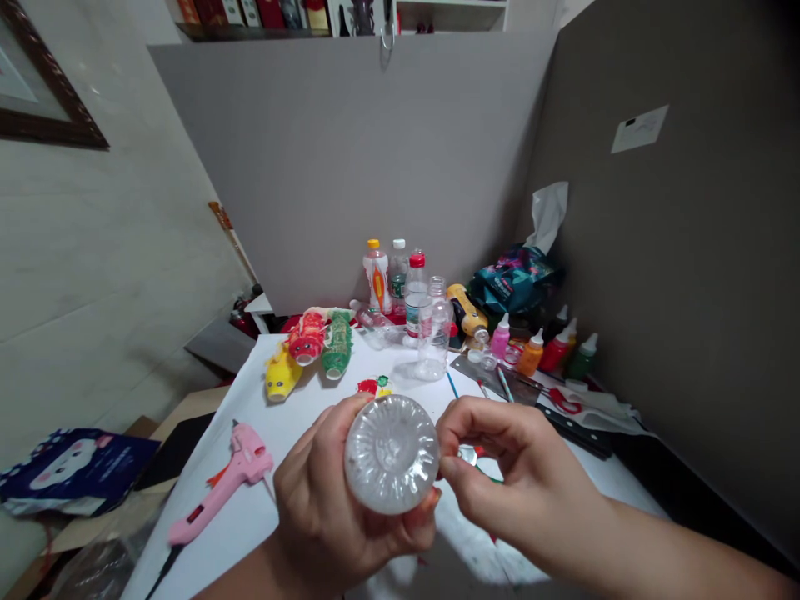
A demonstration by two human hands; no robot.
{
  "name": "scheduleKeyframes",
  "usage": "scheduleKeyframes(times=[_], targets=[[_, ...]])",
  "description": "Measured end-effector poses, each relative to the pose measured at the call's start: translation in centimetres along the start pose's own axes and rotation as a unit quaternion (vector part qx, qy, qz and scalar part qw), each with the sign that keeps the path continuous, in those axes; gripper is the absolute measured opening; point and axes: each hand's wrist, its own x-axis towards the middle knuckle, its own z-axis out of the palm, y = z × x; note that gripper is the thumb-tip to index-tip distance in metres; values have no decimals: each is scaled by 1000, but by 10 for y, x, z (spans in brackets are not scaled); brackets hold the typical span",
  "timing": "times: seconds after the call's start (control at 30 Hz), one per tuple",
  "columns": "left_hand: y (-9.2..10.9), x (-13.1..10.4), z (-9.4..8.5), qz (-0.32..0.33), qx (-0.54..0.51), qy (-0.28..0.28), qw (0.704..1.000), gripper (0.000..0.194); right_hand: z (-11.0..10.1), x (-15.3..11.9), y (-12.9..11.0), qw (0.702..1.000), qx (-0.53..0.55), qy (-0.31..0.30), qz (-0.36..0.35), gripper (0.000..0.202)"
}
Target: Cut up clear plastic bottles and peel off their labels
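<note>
A clear plastic bottle is held with its ribbed round base toward me; the rest of it is hidden behind that base. My left hand wraps around it from the left, thumb and fingers closed on its side. At the bottle's right edge, my right hand has thumb and forefinger pinched together. Whether a small thing is between those fingertips, I cannot make out. Behind the hands, red and green paint blobs show on the white table covering.
A pink glue gun lies at left. Yellow, red and green fish-like figures stand behind it. Several bottles are at the back. Paint bottles, a knife and red-handled scissors are at right, below a tissue pack.
</note>
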Motion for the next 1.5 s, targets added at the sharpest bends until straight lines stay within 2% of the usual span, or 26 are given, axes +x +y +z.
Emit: scheduleKeyframes(times=[0.23,0.47,0.73,0.87,1.0,1.13,1.3,1.4,1.5], targets=[[1,1,1,7,-5,0,1000,66,10,-1,8,999,16,40,5,13],[0,5,-3,-19,-24,-14,999,58,6,1,8,998,66,12,15,9],[-2,9,-5,3,25,12,1000,67,3,-1,5,999,41,32,-13,7],[-4,8,-5,23,1,23,999,72,1,-4,2,997,-11,51,-49,5],[-7,8,-4,11,-1,18,1000,72,0,-7,1,995,-59,32,-69,9],[-7,10,-4,15,5,17,1000,71,0,-5,1,997,-60,11,-57,8],[-5,13,-7,23,16,-7,1000,64,-1,2,1,998,-35,33,-50,7],[-4,10,-6,38,15,16,999,71,-2,3,0,998,-33,30,-53,11],[-3,7,-5,22,17,22,999,75,-3,1,-1,997,-50,21,-52,13]])
